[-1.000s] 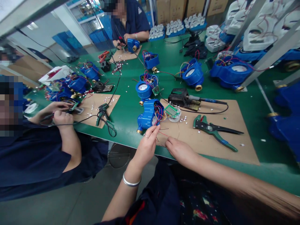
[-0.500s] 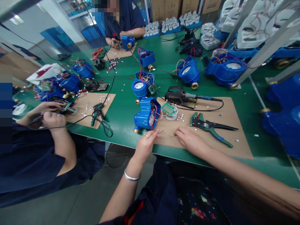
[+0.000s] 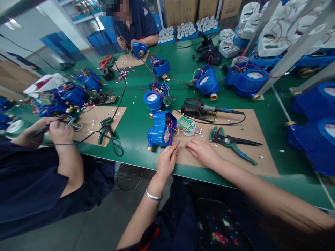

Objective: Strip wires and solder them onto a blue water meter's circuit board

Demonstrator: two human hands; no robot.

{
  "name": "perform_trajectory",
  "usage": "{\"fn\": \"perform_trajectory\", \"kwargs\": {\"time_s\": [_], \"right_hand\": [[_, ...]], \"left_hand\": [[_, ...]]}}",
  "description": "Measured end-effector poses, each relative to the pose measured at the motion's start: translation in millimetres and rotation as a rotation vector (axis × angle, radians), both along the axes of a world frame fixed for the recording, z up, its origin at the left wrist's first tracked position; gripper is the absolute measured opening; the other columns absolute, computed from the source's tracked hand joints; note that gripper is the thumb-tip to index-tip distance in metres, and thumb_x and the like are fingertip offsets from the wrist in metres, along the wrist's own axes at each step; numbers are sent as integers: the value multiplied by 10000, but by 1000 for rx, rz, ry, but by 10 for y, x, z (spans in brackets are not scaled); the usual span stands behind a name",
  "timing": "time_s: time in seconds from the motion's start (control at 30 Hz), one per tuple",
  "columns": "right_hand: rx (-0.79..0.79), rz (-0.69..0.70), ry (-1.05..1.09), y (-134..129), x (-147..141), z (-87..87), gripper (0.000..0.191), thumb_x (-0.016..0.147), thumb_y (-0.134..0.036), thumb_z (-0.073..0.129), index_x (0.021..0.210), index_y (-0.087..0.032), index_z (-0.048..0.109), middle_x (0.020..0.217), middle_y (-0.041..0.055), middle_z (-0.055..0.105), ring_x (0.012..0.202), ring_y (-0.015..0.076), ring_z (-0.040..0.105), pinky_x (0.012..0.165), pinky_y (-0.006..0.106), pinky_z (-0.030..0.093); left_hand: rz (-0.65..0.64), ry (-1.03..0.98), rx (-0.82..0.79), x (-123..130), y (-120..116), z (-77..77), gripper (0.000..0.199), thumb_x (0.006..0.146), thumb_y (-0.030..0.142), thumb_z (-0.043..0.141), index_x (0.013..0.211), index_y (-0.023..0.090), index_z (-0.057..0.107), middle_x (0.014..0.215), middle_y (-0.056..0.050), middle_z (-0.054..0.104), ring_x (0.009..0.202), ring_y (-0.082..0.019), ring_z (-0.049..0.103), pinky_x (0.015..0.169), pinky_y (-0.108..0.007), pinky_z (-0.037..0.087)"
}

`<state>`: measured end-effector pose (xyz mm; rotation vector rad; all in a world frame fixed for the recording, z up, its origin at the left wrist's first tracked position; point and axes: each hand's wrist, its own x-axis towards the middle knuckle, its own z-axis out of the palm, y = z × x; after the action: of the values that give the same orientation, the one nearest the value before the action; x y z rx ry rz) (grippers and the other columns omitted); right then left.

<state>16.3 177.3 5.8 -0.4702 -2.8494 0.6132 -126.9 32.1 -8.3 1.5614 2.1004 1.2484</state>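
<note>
Thin red wires (image 3: 177, 143) are pinched in my left hand (image 3: 167, 157), just in front of a blue meter (image 3: 161, 130). The meter stands at the left edge of a brown cardboard sheet (image 3: 251, 164), and its coloured wires run to a green circuit board with a small display (image 3: 186, 123). My right hand (image 3: 200, 151) rests low over the cardboard, fingers bent and close together; what its fingertips hold, if anything, is too small to make out. Right of it lie green-handled wire strippers (image 3: 231, 141).
A soldering iron (image 3: 222, 110) lies on its black stand behind the strippers. More blue meters (image 3: 206, 83) stand farther back. At the left a co-worker's hands (image 3: 61, 131) work over another cardboard; another person (image 3: 138, 24) sits across the table.
My right hand has moved left, nearer my left hand. My left hand has turned more upright and still pinches the wires. The whole view has shifted slightly.
</note>
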Motion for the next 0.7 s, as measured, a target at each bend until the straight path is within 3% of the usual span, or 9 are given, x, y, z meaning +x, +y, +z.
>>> {"fn": "perform_trajectory", "kwargs": {"time_s": [0.33,0.43,0.57,0.7], "right_hand": [[-207,-7,185,8,-36,-102,201,938,-157,452,979,-169,648,942,67,625,916,179,591,828,309,475],[-202,13,205,-27,-14,-115,225,923,-183,475,1100,-159,613,1014,94,612,965,202,586,865,362,496],[-156,32,229,-113,57,-93,428,897,-189,491,1323,-152,469,1227,147,530,1124,246,532,929,426,492],[-154,60,219,-245,191,44,420,900,-133,440,1319,-138,476,1235,149,527,1124,242,534,946,417,485]], "left_hand": [[63,-86,48,67,12,59,294,932,213,467,1193,179,596,845,-53,651,737,-135,628,759,-297,509],[127,-160,70,118,-18,89,312,926,242,489,1225,193,565,874,-46,653,702,-123,633,749,-290,514],[232,-253,108,172,-78,159,235,908,254,526,1128,187,571,863,-29,631,717,-124,643,725,-269,520],[241,-295,109,194,-102,234,198,901,267,538,1074,184,586,839,-25,628,695,-121,638,694,-257,521]]}}
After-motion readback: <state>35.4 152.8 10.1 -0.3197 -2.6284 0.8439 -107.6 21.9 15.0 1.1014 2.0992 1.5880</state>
